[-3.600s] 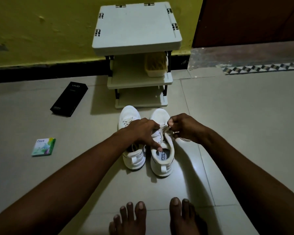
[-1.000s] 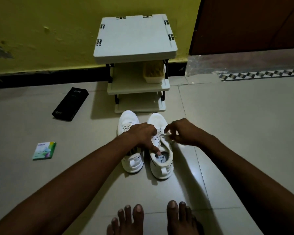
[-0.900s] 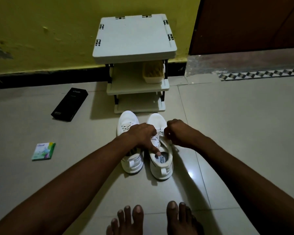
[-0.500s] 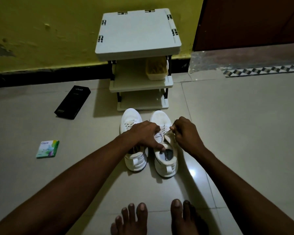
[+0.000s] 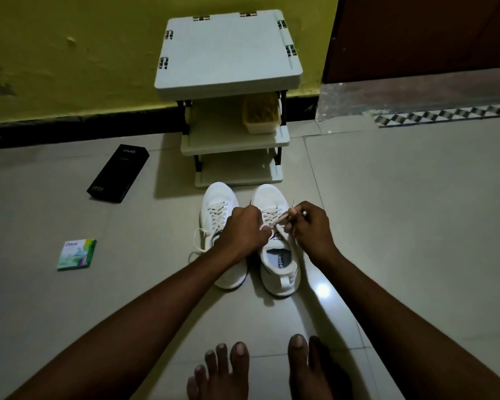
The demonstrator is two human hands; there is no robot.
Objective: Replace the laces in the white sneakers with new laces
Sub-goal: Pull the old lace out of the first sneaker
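Two white sneakers stand side by side on the tiled floor, toes pointing away from me. The left sneaker (image 5: 218, 202) has its lace threaded, with a loose loop (image 5: 197, 243) trailing on the floor to its left. Over the right sneaker (image 5: 280, 267) both hands work. My left hand (image 5: 244, 230) pinches the lace (image 5: 277, 220) near the tongue. My right hand (image 5: 311, 226) pinches the other end of that lace, stretched short between the two hands. The upper eyelets are hidden by my hands.
A white three-tier rack (image 5: 228, 56) stands just beyond the toes, with a small basket (image 5: 261, 116) on its middle shelf. A black box (image 5: 119, 173) and a small green packet (image 5: 76, 254) lie at the left. My bare feet (image 5: 260, 368) are at the bottom.
My left hand has lifted off the shoe's tongue and now pinches the lace. My right hand has pulled the lace end up, taut between both hands.
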